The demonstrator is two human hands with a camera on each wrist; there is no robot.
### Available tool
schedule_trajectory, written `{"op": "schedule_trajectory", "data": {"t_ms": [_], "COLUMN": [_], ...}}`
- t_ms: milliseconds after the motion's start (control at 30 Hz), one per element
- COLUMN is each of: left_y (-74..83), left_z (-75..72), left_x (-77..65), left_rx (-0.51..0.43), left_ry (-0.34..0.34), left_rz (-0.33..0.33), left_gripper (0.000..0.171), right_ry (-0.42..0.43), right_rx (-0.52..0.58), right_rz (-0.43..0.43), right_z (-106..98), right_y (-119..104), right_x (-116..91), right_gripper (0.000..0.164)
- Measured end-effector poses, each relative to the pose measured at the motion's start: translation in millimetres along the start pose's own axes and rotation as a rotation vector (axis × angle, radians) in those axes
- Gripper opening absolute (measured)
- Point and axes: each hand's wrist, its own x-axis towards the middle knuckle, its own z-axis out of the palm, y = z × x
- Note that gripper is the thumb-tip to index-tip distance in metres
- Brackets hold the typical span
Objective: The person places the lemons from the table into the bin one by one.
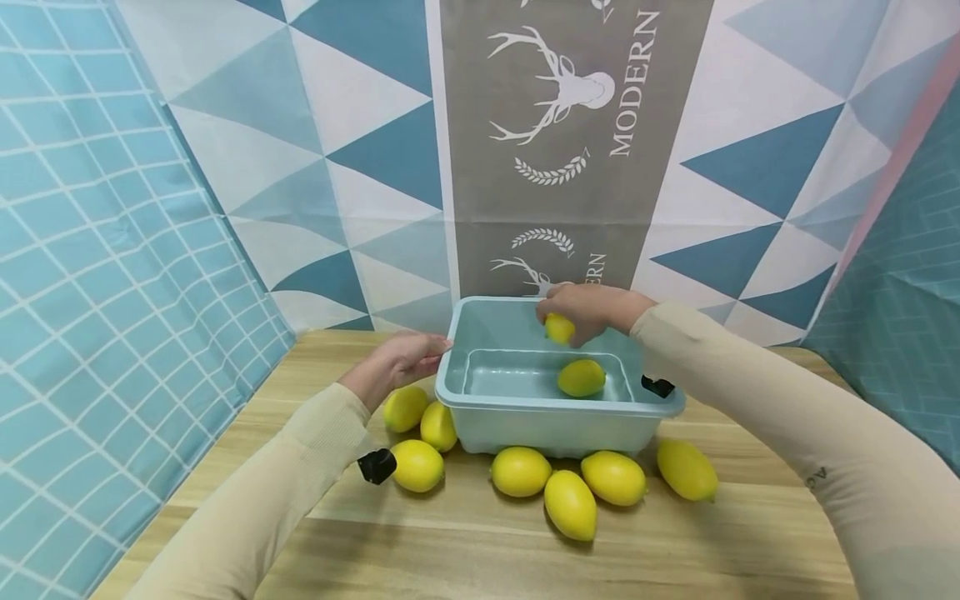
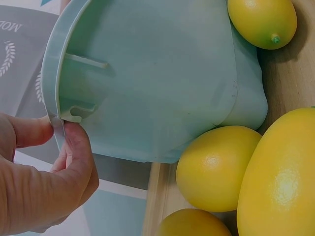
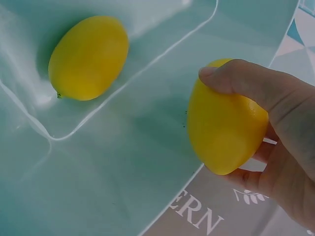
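Note:
A pale blue-green plastic bin (image 1: 555, 429) stands on the wooden table. My left hand (image 1: 408, 358) pinches the bin's left rim between thumb and fingers, as the left wrist view shows up close. Over the bin's back right part, my right hand (image 1: 592, 307) grips a yellow lemon (image 3: 226, 123), the thumb on top and fingers curled beneath. Another lemon (image 1: 581, 377) lies on the bin floor, toward the right. In the right wrist view that same lemon (image 3: 88, 58) sits apart from the held one.
Several lemons lie on the wooden table (image 1: 450, 558) around the bin: one lemon (image 1: 417, 465) at front left, another lemon (image 1: 570, 505) in front, and one lemon (image 1: 687, 470) at the right. Patterned cloth (image 1: 375, 167) hangs behind, with blue sheets at both sides.

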Motion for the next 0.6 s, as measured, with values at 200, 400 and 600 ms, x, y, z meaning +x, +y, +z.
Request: {"op": "schedule_trajectory", "data": {"t_ms": [200,400,600], "left_y": [1.1,3.0,0.0], "left_z": [1.0,0.8,0.7], "left_x": [-0.3,-1.1,-0.3], "left_rx": [-0.010,-0.015,-0.039], "left_ry": [0.001,0.007,-0.012], "left_rz": [-0.002,-0.001,0.009], "left_gripper": [0.041,0.041,0.042], "right_ry": [-0.038,-0.092,-0.130], "right_rx": [0.007,0.015,0.017], "right_rz": [0.031,0.025,0.012], "right_z": [4.5,8.1,15.5], "right_y": [1.8,3.3,-0.2], "right_x": [3.1,6.2,12.4], "right_gripper": [0.049,0.048,0.048]}}
